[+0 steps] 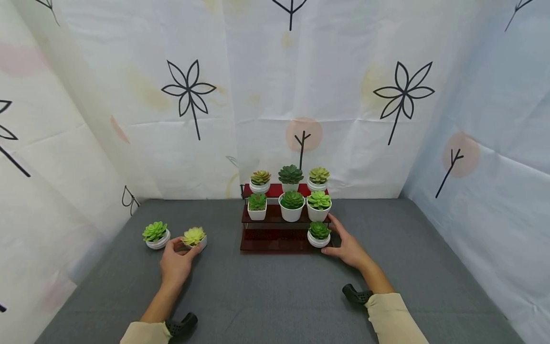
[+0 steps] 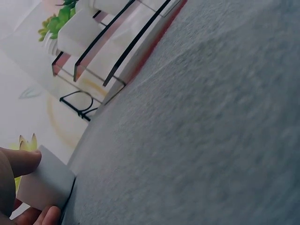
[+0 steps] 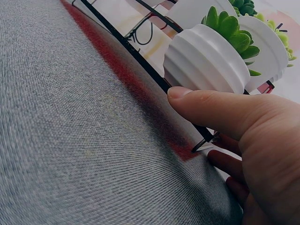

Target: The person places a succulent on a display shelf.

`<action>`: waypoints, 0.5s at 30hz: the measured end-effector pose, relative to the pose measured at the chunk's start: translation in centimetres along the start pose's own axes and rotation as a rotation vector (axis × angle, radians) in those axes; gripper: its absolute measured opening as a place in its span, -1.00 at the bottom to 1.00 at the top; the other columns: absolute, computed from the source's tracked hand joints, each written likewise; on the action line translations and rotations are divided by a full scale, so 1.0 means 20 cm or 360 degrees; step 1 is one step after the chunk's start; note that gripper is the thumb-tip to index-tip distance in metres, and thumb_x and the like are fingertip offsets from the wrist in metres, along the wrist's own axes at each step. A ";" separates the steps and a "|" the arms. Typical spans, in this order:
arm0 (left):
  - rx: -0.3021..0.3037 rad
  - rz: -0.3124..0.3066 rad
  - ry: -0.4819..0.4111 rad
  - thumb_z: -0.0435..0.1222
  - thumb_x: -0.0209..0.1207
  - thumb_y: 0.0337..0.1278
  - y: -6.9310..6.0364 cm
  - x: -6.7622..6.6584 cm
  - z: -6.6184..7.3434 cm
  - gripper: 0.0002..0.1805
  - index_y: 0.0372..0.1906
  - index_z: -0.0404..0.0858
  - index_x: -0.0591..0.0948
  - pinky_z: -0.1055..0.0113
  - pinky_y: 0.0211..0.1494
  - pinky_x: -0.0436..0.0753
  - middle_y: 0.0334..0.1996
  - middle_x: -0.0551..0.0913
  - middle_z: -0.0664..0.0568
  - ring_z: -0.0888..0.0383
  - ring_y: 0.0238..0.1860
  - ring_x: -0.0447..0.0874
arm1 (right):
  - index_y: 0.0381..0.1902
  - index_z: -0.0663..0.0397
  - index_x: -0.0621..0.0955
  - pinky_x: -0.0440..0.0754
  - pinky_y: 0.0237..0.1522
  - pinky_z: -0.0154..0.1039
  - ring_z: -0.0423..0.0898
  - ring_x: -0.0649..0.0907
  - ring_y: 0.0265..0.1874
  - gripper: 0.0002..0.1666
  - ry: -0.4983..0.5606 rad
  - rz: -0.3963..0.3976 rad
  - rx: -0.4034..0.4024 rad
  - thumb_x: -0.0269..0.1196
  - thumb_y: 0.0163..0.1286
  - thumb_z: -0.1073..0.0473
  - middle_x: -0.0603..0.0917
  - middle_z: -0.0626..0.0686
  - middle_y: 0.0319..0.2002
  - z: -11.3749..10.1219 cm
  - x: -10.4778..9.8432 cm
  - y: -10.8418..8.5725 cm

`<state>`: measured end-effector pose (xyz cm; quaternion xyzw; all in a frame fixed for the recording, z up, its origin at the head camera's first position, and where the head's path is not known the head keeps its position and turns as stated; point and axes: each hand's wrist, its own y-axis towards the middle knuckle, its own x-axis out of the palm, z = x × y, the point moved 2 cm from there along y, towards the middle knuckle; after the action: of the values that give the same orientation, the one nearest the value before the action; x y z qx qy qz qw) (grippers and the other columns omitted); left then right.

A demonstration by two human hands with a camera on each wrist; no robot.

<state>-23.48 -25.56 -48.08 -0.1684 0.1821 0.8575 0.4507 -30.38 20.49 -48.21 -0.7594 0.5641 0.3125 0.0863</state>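
Note:
My left hand (image 1: 176, 265) pinches a small white pot (image 2: 47, 180) between thumb and fingers; a yellow-green artificial succulent (image 1: 194, 235) grows from it. That pot is at the grey tabletop. Beside it, left of my hand, stands another white potted succulent (image 1: 156, 234). My right hand (image 1: 350, 246) lies at the right end of a dark red three-tier display stand (image 1: 270, 241), thumb along the front edge, other fingers round the side, the index partly hidden. Within that spread sits a white ribbed pot (image 3: 206, 58) with a green succulent, on the bottom tier.
Three potted succulents line the top tier, among them a dark green one (image 1: 290, 176). Three more stand on the middle tier, including a round white pot (image 1: 290, 214). A patterned white cloth (image 1: 258, 95) closes off the back and sides of the grey table (image 1: 266, 296).

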 end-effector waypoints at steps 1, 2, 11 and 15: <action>0.0014 -0.0011 0.0005 -0.19 0.40 0.04 0.00 0.01 0.00 -0.32 0.22 -0.37 0.40 0.40 -0.27 0.49 0.01 0.55 -0.27 -0.13 -0.09 0.61 | 0.55 0.03 0.01 0.22 0.19 0.39 0.35 0.29 0.32 0.21 -0.0002 -0.0001 0.0002 0.48 0.10 0.16 0.36 0.39 0.31 0.00 0.00 0.00; 0.0029 -0.0022 0.0006 -0.20 0.40 0.03 -0.01 0.01 0.01 -0.32 0.21 -0.37 0.40 0.39 -0.27 0.49 0.01 0.56 -0.27 -0.12 -0.09 0.62 | 0.55 0.02 0.01 0.22 0.19 0.39 0.35 0.29 0.32 0.21 -0.0003 -0.0001 0.0003 0.48 0.10 0.16 0.36 0.39 0.31 0.00 0.00 0.00; 0.0088 -0.0123 -0.0022 -0.23 0.41 0.03 -0.04 0.07 0.02 -0.32 0.23 -0.34 0.40 0.44 -0.25 0.51 0.04 0.55 -0.25 -0.11 -0.08 0.64 | 0.55 0.01 0.02 0.23 0.18 0.39 0.34 0.32 0.30 0.21 -0.0029 0.0001 -0.0007 0.49 0.10 0.13 0.37 0.38 0.31 0.01 0.00 0.00; 0.0082 -0.0161 -0.0051 -0.22 0.41 0.04 -0.05 0.10 0.04 -0.33 0.23 -0.33 0.40 0.44 -0.24 0.52 0.06 0.54 -0.25 -0.11 -0.06 0.63 | 0.55 -0.01 0.01 0.23 0.18 0.38 0.34 0.31 0.31 0.21 -0.0034 -0.0001 0.0001 0.49 0.11 0.12 0.37 0.37 0.31 0.01 0.00 0.00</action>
<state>-23.75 -23.34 -48.49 -0.1518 0.1882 0.8313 0.5004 -30.49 20.56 -48.34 -0.7562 0.5630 0.3204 0.0927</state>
